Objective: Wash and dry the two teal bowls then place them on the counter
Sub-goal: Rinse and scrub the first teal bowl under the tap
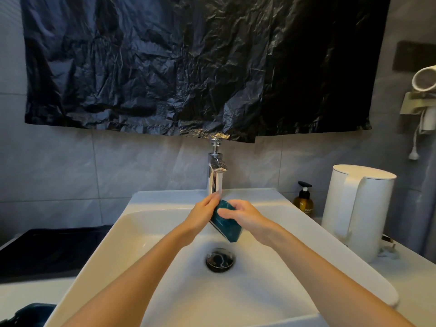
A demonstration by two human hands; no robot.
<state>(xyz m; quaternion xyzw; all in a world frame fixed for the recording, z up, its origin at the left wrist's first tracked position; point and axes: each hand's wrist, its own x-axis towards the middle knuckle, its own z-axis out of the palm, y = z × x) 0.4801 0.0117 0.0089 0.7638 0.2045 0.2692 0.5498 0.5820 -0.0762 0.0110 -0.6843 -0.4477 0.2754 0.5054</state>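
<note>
The small teal ribbed bowl [227, 226] is held up over the basin of the white ceramic sink [151, 234], tipped on its side between both hands with its mouth turned toward the left. The right hand [245, 217] wraps it from the outer side, its fingers curled over the upper wall. The left hand [204, 214] meets it from the open side, its fingers straight and close together against the rim and their tips reaching up to the water. Its thumb is hidden, so I cannot tell whether it pinches the edge.

Directly above the grip, the chrome tap [215, 169] runs a thin stream of water [220, 184] that lands where the left fingertips and the bowl's top meet. Below the grip and a little nearer, the round metal drain [220, 259] sits at the bottom of the basin.

Well out to the right of the grip, on the sink's ledge, stand an amber pump bottle [303, 202] and, beyond it, a tall white lidded jug [356, 208].

Far down to the left of the grip, at the frame's corner, there is a dark teal rounded shape [33, 313], too cut off to identify.

High behind the grip, a crumpled black plastic sheet [188, 67] covers the wall.
</note>
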